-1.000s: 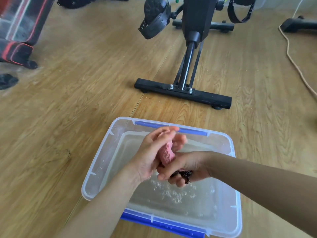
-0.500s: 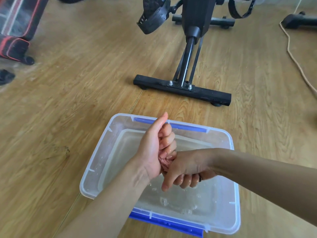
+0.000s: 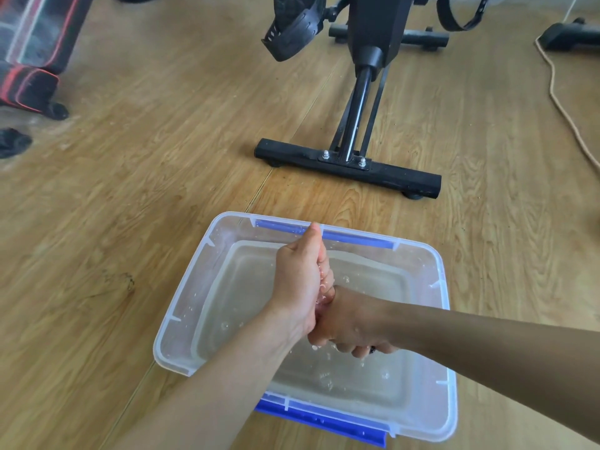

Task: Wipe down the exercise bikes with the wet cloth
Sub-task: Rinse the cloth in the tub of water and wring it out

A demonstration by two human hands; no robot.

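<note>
Far-left floor (image 3: 130,190): pale wood-grain planks, with black-and-red padded gear (image 3: 29,89) at the edge.
Tub (image 3: 181,306): clear rectangular plastic with blue clips, holding shallow bubbly water.
Left hand (image 3: 300,280): fist grip round the cloth, thumb up, above the water.
Wet cloth (image 3: 321,302): a pinkish sliver, mostly hidden between the fists.
Right hand (image 3: 352,323): fist grip round the cloth, touching the left hand.
Exercise bike (image 3: 349,165): black metal crossbar, beyond the tub.

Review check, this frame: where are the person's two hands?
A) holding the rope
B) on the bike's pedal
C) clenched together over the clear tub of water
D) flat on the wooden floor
C: the left hand and right hand are clenched together above the clear tub, with droplets falling into its water. The cloth barely shows between them.
</note>
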